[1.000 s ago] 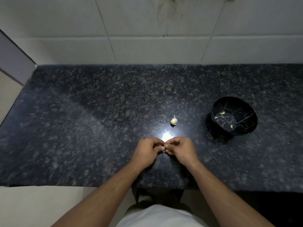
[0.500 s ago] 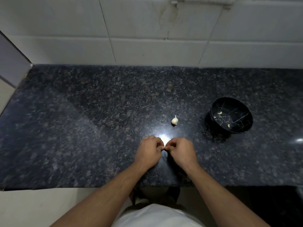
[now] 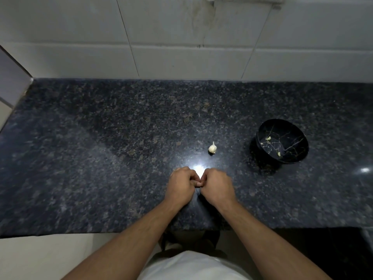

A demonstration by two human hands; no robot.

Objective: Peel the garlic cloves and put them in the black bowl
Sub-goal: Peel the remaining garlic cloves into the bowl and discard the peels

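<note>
Papery, light, brittle-skinned garlic — probably a clove is pinched between left hand (image 3: 182,185) and right hand (image 3: 217,186), fingertips curled together; pinch its tip.

No text, label, brand, number or sign readable anywhere.
</note>
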